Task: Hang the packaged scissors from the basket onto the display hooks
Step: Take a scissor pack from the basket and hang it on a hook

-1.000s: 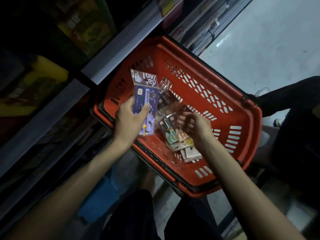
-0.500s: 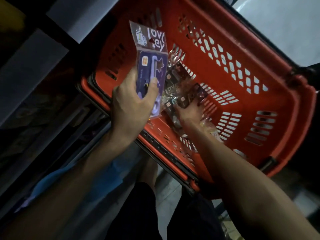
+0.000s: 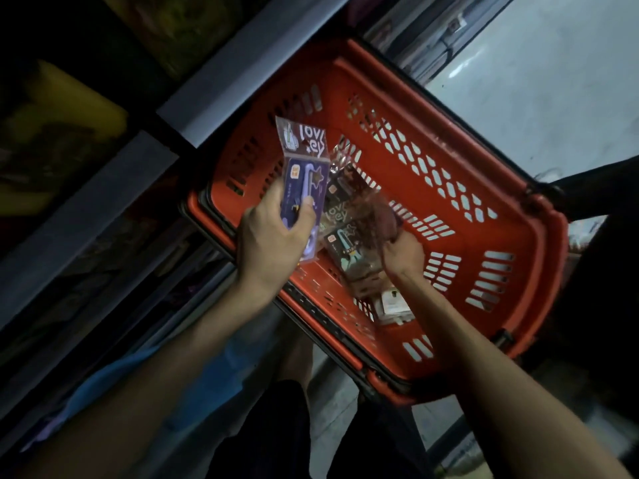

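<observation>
A red plastic basket [image 3: 460, 167] stands on the floor beside dark shelving. My left hand [image 3: 273, 240] grips a purple packaged scissors [image 3: 304, 164] by its lower half, held upright over the basket's near left corner. My right hand [image 3: 401, 254] is down inside the basket and grips a clear pack of scissors [image 3: 349, 233] with a dark card, lifted off the bottom. A few more packs [image 3: 394, 302] lie on the basket floor under my right wrist. No display hooks are in view.
Grey shelf edges [image 3: 249, 60] run diagonally at the upper left, with dim yellow goods [image 3: 62, 126] behind them. Pale floor [image 3: 539, 88] shows beyond the basket. A dark figure's leg [image 3: 601, 216] stands at the right edge. My knees [image 3: 297, 368] are below the basket.
My right hand has closed on a clear pack and raised it from the pile. The left hand keeps the purple pack in the same grip. The camera view has pulled back.
</observation>
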`<state>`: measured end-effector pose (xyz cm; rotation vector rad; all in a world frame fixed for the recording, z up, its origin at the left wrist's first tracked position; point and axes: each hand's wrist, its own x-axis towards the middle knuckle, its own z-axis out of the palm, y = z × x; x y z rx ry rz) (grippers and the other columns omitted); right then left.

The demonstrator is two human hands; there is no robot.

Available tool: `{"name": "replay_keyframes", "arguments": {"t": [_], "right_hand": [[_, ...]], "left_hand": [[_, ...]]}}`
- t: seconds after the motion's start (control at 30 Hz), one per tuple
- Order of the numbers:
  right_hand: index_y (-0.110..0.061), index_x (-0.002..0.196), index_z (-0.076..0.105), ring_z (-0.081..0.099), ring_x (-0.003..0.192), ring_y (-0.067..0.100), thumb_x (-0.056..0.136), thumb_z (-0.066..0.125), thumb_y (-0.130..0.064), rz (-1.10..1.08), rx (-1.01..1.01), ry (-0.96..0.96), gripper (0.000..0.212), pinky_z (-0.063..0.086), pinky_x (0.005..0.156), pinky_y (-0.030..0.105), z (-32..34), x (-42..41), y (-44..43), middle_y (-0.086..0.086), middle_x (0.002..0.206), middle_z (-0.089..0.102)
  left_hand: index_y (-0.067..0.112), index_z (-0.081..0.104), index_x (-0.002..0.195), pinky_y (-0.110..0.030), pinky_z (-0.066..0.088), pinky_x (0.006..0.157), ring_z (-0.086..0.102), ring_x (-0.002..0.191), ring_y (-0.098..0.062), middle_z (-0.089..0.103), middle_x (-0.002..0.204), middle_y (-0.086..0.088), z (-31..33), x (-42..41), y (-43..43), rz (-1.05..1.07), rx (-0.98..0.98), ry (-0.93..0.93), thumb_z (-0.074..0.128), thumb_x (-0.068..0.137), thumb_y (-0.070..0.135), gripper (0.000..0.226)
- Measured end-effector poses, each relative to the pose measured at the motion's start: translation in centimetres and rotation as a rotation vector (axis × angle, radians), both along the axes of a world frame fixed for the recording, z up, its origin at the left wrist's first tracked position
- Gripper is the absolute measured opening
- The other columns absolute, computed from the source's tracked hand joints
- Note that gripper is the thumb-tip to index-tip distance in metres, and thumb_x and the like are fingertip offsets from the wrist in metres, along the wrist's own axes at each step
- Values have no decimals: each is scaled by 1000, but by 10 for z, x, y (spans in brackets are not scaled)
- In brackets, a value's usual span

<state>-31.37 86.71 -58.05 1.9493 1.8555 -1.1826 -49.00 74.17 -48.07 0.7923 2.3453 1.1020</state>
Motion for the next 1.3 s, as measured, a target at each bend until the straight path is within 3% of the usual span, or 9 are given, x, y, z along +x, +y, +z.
{"name": "replay_keyframes", "arguments": {"t": [0.1,0.3,0.53,0.67,0.73,0.8,0.9,1.03,1.3], "right_hand": [[-17,116,57,68,110,30,96,67,-13,-273,-23,242,23,56,99,47,37,-3,9,6,119,70],[-13,109,60,75,96,38,97,71,-13,-492,-143,503,17,60,80,64,118,2,4,12,106,74],[-19,131,51,74,100,31,99,58,-4,-628,-202,679,35,63,67,43,173,18,-8,12,118,73],[-22,141,51,68,111,31,81,67,-73,-655,-367,796,81,54,102,57,208,34,-17,13,133,65],[-28,151,43,64,121,40,74,66,-84,-553,-456,805,97,47,107,61,230,41,-21,8,146,57],[-19,148,45,69,115,38,76,77,-72,-515,-438,792,95,53,105,54,244,54,-23,8,140,64],[-8,108,68,68,69,14,92,67,-29,-693,-408,964,26,53,64,27,261,78,-30,3,83,73],[9,121,68,65,97,37,99,59,-19,-876,-324,1070,37,52,95,49,286,117,-48,25,114,70],[-12,123,63,77,100,26,92,73,-6,-817,234,981,33,62,85,39,335,184,-100,7,110,79]], "left_hand": [[20,70,110,-20,47,59,65,67,-5,70,84,10,2,0,1,-9,-6,-19,68,101,25,11],[23,71,103,-41,56,64,68,71,-21,72,82,4,6,0,-1,12,-19,-64,70,96,31,10],[20,74,107,-36,57,70,72,75,-10,78,88,5,32,0,-1,31,25,-300,72,99,14,10],[24,73,100,-30,53,65,67,68,-9,77,80,2,59,10,2,-35,80,-345,71,100,8,16],[20,73,103,-19,53,65,69,70,0,77,78,14,75,14,8,-81,103,-366,71,99,6,15],[13,72,108,-13,51,63,67,68,8,77,78,22,92,20,15,-136,133,-374,70,99,5,12],[13,71,108,-11,49,60,66,63,7,76,75,21,119,33,27,-197,182,-407,68,100,4,12],[20,73,105,-13,53,69,71,76,5,80,84,18,150,58,37,-288,199,-490,69,99,5,17],[29,72,109,-21,56,78,75,92,-4,81,97,14,208,120,22,-429,251,-512,63,103,7,24]]}}
